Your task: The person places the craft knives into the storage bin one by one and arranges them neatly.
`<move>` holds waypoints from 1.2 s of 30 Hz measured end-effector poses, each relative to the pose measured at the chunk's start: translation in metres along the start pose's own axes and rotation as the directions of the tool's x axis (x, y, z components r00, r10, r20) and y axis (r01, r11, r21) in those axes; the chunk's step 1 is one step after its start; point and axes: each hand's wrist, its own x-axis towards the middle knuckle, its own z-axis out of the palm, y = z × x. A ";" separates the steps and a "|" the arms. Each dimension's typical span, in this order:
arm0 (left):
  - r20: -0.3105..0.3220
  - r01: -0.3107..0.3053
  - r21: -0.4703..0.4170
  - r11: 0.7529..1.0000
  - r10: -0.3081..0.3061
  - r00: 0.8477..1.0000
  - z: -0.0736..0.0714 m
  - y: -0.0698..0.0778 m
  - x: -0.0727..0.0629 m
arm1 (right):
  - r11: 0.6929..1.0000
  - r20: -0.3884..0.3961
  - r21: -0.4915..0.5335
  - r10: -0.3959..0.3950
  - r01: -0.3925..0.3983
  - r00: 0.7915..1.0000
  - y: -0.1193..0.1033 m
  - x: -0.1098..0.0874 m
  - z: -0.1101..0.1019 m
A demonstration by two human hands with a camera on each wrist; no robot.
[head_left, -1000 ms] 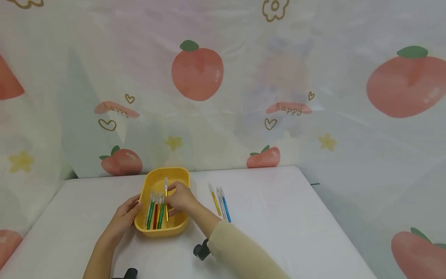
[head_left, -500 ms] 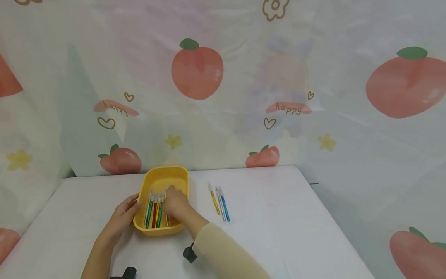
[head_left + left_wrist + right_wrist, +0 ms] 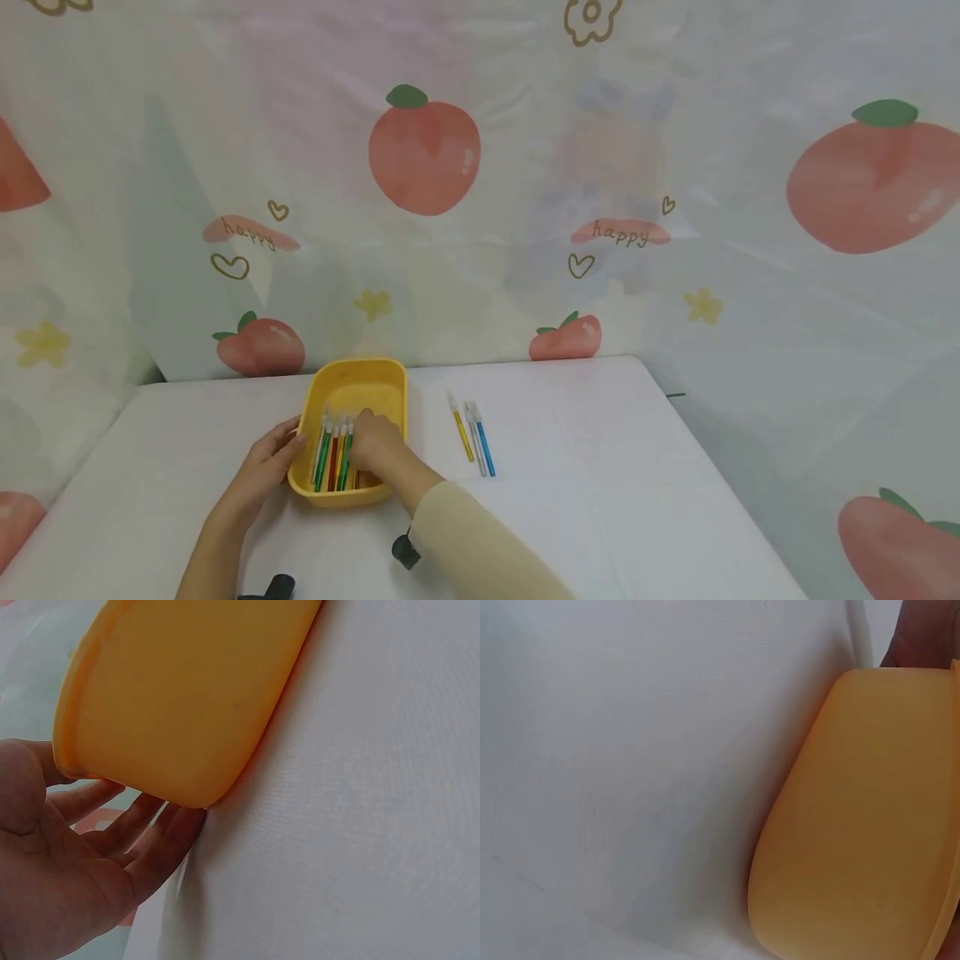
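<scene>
My left hand (image 3: 264,460) holds the left side of a yellow plastic tray (image 3: 401,392), its thumb near the rim and fingers against the outer wall, as the left wrist view shows. Inside the tray, a row of slim pen-like sticks (image 3: 333,458) in green, red, yellow and silver, with whitish tips, lies along the left half. My right hand (image 3: 377,442) reaches down into the tray just right of that row. Its curled fingers hold a yellow pen-like stick (image 3: 357,480), mostly hidden under the hand; only the lower end shows.
On the white table (image 3: 585,467), right of the tray, lie several similar sticks: a yellow one (image 3: 462,435), a silver one (image 3: 476,442) and a blue one (image 3: 485,442). A fruit-printed cloth (image 3: 487,275) hangs behind the table's far edge.
My right hand has lowered the yellow stick deeper into the tray, beside the row, and shifted slightly left. The left hand keeps its hold on the tray.
</scene>
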 end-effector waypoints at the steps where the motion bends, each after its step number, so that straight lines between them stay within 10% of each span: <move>1: 0.000 0.002 0.002 1.000 -0.002 1.000 0.001 0.000 0.000 | 1.000 0.005 0.001 -0.002 0.002 1.000 0.001 0.000 0.000; 17: -0.020 0.021 0.017 1.000 -0.021 1.000 0.003 0.002 0.000 | 0.964 0.050 0.233 -0.144 0.128 0.988 0.005 -0.013 -0.044; 23: -0.023 0.032 0.018 0.999 -0.032 0.999 0.003 0.002 -0.001 | 0.905 0.062 0.366 -0.258 0.218 0.964 0.024 -0.016 -0.058; 30: -0.013 0.011 0.010 1.000 -0.011 1.000 0.002 0.001 -0.002 | 0.768 0.084 0.598 -0.345 0.229 0.935 0.046 -0.008 -0.066; 36: -0.011 0.000 0.005 1.000 0.000 1.000 0.002 -0.001 0.000 | 0.723 0.055 0.648 -0.356 0.237 0.933 0.067 -0.004 -0.078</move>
